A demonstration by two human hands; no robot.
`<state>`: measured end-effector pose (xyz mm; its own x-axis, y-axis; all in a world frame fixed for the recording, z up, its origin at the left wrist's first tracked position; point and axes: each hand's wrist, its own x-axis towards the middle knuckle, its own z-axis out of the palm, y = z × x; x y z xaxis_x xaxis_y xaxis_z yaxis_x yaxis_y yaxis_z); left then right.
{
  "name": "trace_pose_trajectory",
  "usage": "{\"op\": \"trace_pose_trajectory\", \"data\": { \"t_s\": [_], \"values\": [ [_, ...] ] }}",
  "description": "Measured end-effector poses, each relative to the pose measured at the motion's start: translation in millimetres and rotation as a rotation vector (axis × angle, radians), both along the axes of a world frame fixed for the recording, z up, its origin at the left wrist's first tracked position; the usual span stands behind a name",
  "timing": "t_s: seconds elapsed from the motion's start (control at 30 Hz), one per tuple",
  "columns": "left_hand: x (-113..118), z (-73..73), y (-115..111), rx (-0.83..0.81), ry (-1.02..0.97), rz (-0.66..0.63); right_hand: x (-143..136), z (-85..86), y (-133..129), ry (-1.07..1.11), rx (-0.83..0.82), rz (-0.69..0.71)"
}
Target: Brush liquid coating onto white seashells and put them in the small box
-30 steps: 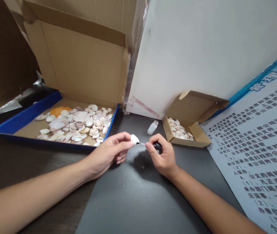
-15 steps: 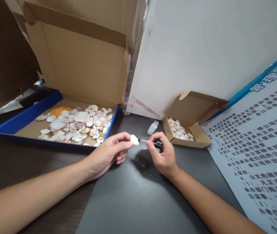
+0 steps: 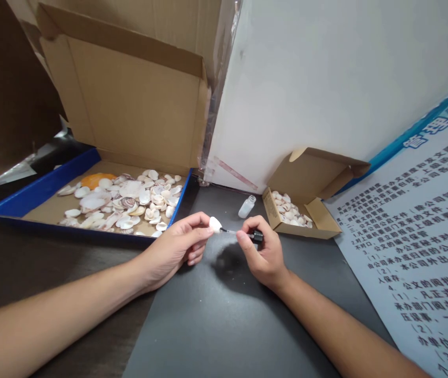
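Between thumb and fingers, my left hand (image 3: pixel 182 239) pinches a small white seashell (image 3: pixel 215 224) above the grey mat. My right hand (image 3: pixel 262 252) is closed on a small brush (image 3: pixel 258 236) with a black cap-like handle and a thin stem pointing left. The dark brush tip touches or nearly touches the shell's right edge. Just behind my right hand stands an uncapped small bottle (image 3: pixel 247 207), whitish and translucent.
At left, a blue-edged cardboard box (image 3: pixel 42 181) with a raised lid holds many shells (image 3: pixel 129 197). A smaller cardboard box (image 3: pixel 326 227) with pale shells sits at right, beside a printed sheet (image 3: pixel 413 252). A white panel (image 3: pixel 306 68) rises behind the mat (image 3: pixel 208 325).
The shell in my left hand has tilted slightly. My right hand has angled the brush so its tip sits lower along the shell's right edge.
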<state>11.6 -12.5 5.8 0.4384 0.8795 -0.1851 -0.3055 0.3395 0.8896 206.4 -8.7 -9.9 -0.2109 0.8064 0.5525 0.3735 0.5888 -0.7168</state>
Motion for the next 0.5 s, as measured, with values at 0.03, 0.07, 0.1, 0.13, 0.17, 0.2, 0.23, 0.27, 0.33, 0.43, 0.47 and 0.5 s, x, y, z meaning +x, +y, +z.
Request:
{"op": "trace_pose_trajectory", "data": {
  "t_s": [0.03, 0.07, 0.1, 0.13, 0.17, 0.2, 0.23, 0.27, 0.33, 0.43, 0.47, 0.5],
  "values": [
    [0.0, -0.1, -0.2, -0.001, 0.004, -0.001, 0.0, 0.2, -0.3, -0.011, 0.001, 0.019],
    [-0.1, -0.2, -0.5, -0.002, 0.005, -0.001, -0.1, 0.3, -0.5, -0.024, 0.000, 0.026],
    [-0.3, -0.3, -0.7, -0.003, 0.003, 0.000, -0.2, 0.1, -0.6, -0.035, -0.006, 0.018],
    [-0.5, -0.4, -0.9, -0.003, -0.001, 0.002, -0.2, -0.2, -0.4, -0.040, -0.014, -0.003],
    [-0.7, -0.5, -1.0, -0.003, -0.004, 0.003, -0.1, -0.6, -0.2, -0.039, -0.021, -0.028],
    [-0.9, -0.5, -1.0, -0.003, -0.006, 0.004, 0.0, -1.2, 0.0, -0.030, -0.027, -0.046],
    [-1.1, -0.4, -1.0, -0.003, -0.006, 0.005, 0.2, -1.8, 0.1, -0.015, -0.028, -0.049],
    [-1.1, -0.1, -0.9, -0.003, -0.002, 0.004, 0.3, -2.4, 0.1, -0.001, -0.027, -0.035],
    [-0.8, 0.6, -0.5, -0.002, 0.004, 0.002, 0.3, -3.2, -0.2, 0.012, -0.014, 0.016],
    [-0.3, 1.4, -0.3, -0.001, 0.011, 0.001, -0.5, -3.2, -0.8, -0.031, -0.010, 0.017],
    [-0.2, 1.4, -0.4, 0.000, 0.011, 0.001, -0.8, -3.0, -0.9, -0.042, -0.013, -0.007],
    [-0.1, 1.3, -0.5, 0.002, 0.012, -0.001, -1.1, -2.9, -1.0, -0.042, -0.014, -0.031]
  ]
}}
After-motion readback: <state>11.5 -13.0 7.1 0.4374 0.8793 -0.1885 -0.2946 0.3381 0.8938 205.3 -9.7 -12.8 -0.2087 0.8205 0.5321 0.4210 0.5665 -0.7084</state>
